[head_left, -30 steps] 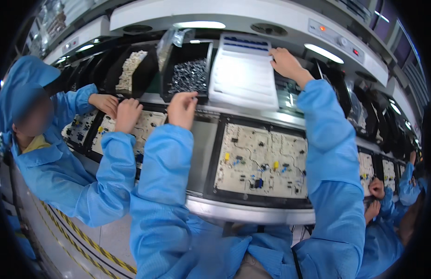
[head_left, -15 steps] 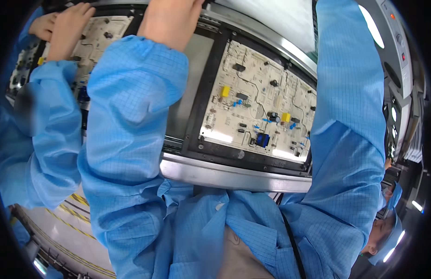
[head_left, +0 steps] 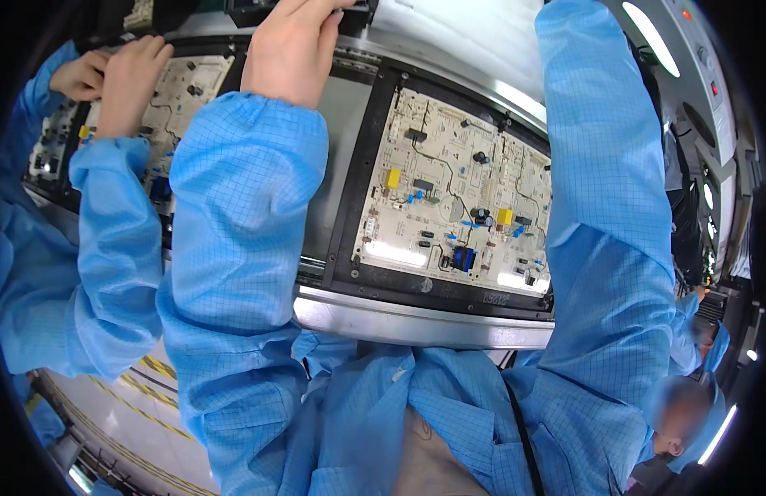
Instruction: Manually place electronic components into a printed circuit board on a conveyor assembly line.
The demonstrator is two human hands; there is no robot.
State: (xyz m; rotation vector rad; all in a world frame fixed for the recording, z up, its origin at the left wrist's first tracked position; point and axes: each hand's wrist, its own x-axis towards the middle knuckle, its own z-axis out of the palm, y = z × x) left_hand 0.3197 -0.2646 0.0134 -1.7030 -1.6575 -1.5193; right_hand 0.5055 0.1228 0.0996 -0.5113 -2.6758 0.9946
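Observation:
My left hand (head_left: 290,51) reaches forward at the top of the view, its fingers curled at the rim of a black parts bin (head_left: 358,8); what the fingers hold is hidden. My right hand is out of view: only its blue sleeve (head_left: 598,190) runs up past the top edge. Between my arms lies a pale circuit board (head_left: 457,198) with yellow, blue and black components, seated in a black carrier frame (head_left: 358,165) on the conveyor.
A co-worker in blue at the left has both hands (head_left: 118,70) on another circuit board (head_left: 180,91). A metal rail (head_left: 416,322) edges the conveyor in front of me. Another person (head_left: 689,405) sits at the lower right. Yellow-black floor tape (head_left: 151,388) shows below.
The view has tilted down toward the conveyor and my own body. My right hand, earlier on the white sheet above, has left the picture; my left hand now sits at the top edge.

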